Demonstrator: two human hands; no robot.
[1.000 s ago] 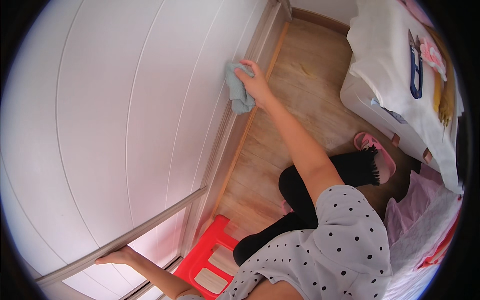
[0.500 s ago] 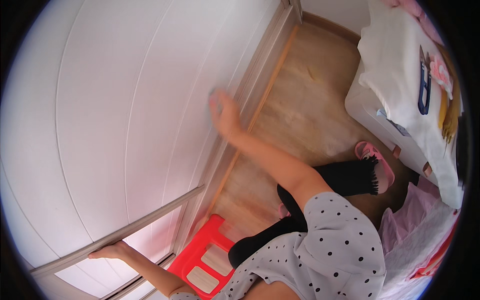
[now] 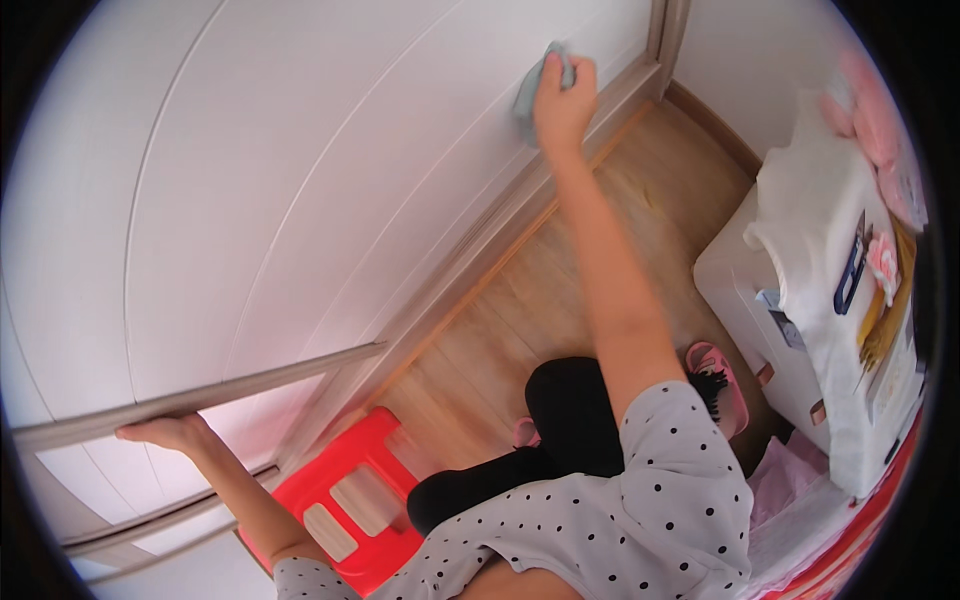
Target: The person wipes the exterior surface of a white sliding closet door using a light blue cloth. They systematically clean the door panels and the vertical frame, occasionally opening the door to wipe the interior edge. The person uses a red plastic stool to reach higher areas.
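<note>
A white panelled door [image 3: 300, 150] with vertical grooves and a greyish frame fills the left and top of view. At its upper right, my right hand [image 3: 565, 100] is closed round a crumpled grey-green cloth [image 3: 528, 105], pressed against the panel near the far end; the cloth is slightly blurred. My left hand [image 3: 170, 432] grips the door's frame edge [image 3: 250, 388] at the lower left, part of its fingers hidden by the frame.
Under me stands a red plastic stool [image 3: 350, 490]. To the right is a white storage box [image 3: 740, 270] draped with white cloth, with blue-handled scissors [image 3: 850, 275] and a yellow tassel [image 3: 885, 325] on it. Wooden floor [image 3: 470, 340] runs along the door.
My right hand has moved up and right along the panel with the cloth, the arm now stretched further. My left hand stays on the frame edge while the view has shifted.
</note>
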